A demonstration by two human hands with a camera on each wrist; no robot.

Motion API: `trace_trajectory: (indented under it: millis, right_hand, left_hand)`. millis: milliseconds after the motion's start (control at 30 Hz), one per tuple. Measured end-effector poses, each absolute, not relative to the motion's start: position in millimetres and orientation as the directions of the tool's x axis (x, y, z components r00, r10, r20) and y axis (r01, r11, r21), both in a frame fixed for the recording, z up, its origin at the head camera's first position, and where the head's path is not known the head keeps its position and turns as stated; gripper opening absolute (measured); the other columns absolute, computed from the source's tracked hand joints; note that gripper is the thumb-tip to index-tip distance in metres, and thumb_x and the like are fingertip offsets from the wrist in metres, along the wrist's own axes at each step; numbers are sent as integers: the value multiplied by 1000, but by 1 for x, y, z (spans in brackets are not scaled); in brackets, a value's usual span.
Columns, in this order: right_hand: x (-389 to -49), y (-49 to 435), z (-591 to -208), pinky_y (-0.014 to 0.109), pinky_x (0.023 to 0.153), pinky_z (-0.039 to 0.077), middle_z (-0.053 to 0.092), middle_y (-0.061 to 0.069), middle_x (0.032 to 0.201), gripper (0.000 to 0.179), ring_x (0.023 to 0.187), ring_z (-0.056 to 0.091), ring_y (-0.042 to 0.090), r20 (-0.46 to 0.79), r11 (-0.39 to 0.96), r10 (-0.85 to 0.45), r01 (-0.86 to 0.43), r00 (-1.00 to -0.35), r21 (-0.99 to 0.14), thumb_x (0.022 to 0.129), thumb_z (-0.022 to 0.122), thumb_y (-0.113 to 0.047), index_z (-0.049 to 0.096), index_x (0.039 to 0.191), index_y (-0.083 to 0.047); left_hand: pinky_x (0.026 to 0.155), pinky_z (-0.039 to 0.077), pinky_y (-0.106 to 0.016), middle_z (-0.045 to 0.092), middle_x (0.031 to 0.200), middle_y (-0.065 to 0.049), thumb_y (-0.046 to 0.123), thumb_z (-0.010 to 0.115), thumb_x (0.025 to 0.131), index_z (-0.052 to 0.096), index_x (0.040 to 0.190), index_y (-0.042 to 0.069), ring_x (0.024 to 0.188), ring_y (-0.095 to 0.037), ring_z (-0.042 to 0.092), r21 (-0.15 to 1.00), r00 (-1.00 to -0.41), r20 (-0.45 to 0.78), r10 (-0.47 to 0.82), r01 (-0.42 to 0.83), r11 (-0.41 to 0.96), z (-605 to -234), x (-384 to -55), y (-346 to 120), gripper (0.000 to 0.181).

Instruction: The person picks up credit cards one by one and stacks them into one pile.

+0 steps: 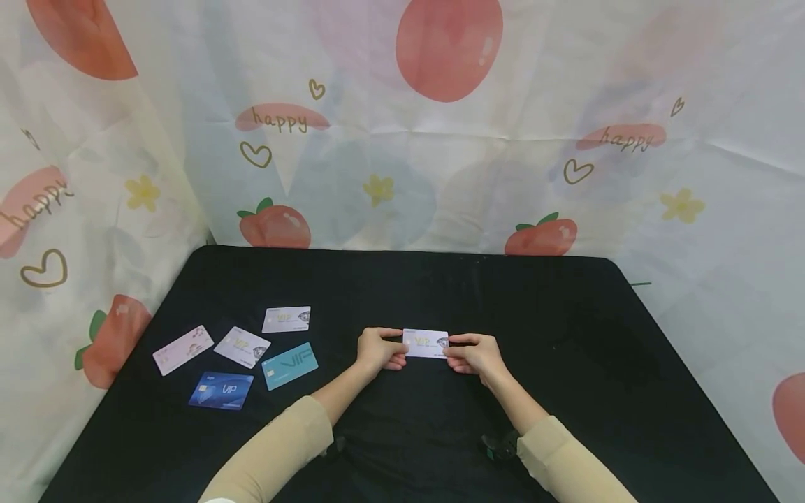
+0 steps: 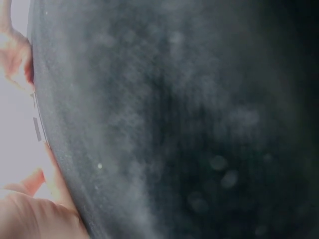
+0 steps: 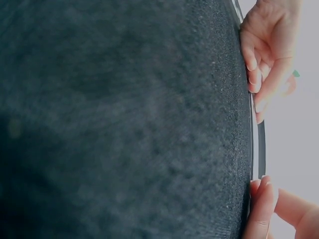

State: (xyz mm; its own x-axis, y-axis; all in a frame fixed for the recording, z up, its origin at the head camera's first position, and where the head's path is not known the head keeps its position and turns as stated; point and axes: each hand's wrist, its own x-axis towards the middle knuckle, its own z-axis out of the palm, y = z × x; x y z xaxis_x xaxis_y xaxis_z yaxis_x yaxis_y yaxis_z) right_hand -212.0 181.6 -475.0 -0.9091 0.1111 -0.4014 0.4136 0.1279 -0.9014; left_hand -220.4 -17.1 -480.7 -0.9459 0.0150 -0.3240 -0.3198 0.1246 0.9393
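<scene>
In the head view, a white VIP card (image 1: 425, 344) with gold lettering lies level between two hands near the middle of the table. My left hand (image 1: 379, 349) pinches its left short edge between thumb and fingers. On the opposite edge, my right hand (image 1: 476, 356) pinches it, the thumb over the card's face. The right wrist view shows the card edge-on as a thin dark strip (image 3: 261, 149), close to the black cloth; whether it touches the cloth I cannot tell. In the left wrist view, my left hand (image 2: 37, 214) appears at the lower left corner.
Left of the hands, several cards lie flat: a white VIP card (image 1: 286, 319), another tilted white one (image 1: 242, 347), a pink card (image 1: 183, 350), a teal card (image 1: 291, 366) and a blue card (image 1: 221, 390). The black-covered table (image 1: 566, 335) meets a printed curtain (image 1: 440, 168) behind.
</scene>
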Motion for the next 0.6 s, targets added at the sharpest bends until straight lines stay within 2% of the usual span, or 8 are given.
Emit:
trace_trajectory:
  millis: [200, 367, 600]
  right_hand:
    - [-211, 183, -468, 22, 49, 53, 65, 7, 66, 28, 50, 62, 12, -410, 114, 130, 424, -903, -898, 78, 69, -1, 61, 104, 7]
    - [-211, 184, -459, 24, 54, 55, 66, 7, 70, 27, 57, 64, 14, -404, 98, 89, 412, -910, -906, 83, 66, -6, 60, 106, 7]
    - [-212, 180, -447, 27, 66, 56, 67, 16, 90, 35, 73, 68, 18, -396, 91, -9, 393, -918, -915, 88, 60, -12, 55, 117, 7]
  left_hand:
    - [47, 55, -29, 65, 63, -11, 0, 68, 78, 62, 109, -4, 46, -13, 61, 925, -924, -381, 37, -380, 31, -477, -219, -24, 32]
    - [52, 56, -30, 64, 66, -9, 7, 66, 83, 60, 112, -4, 51, -14, 63, 906, -904, -423, 61, -423, 18, -472, -218, -33, 32]
    - [59, 57, -32, 65, 71, -9, 12, 63, 85, 60, 114, -3, 59, -18, 66, 910, -911, -410, 37, -412, -43, -462, -216, -57, 32]
